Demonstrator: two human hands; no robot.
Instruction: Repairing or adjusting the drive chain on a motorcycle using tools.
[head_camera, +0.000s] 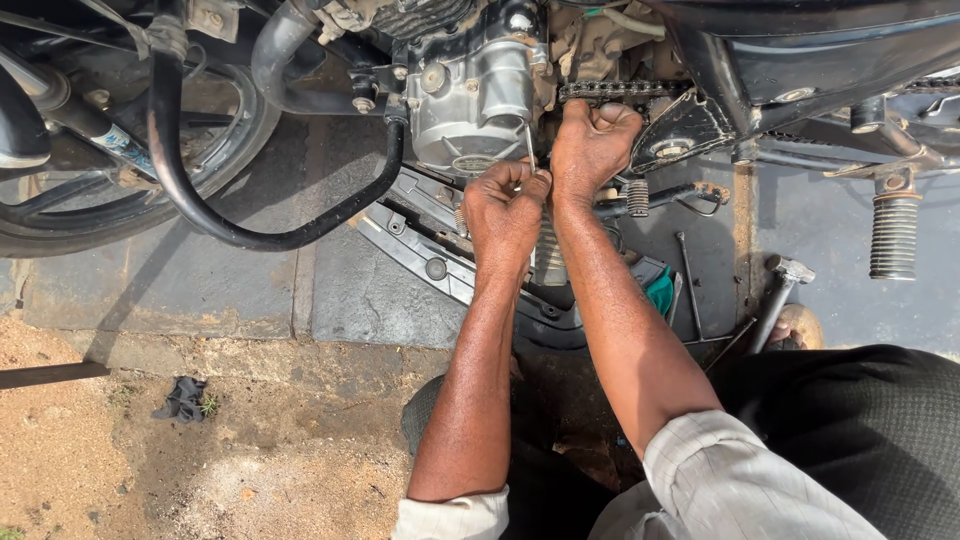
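The left hand (505, 205) pinches a thin metal tool (529, 145) between thumb and fingers, with the tip up against the silver engine case (470, 95) of the motorbike. The right hand (592, 145) is closed in a fist and grips the drive chain (620, 90) right beside the engine. The two hands almost touch. To do this well, I think the chain should be held tight and still, and the thin tool pushed slowly and straight so it does not slip. A hammer (778, 295) and thin rods (688, 280) lie on the stone floor (250, 290) near the right arm.
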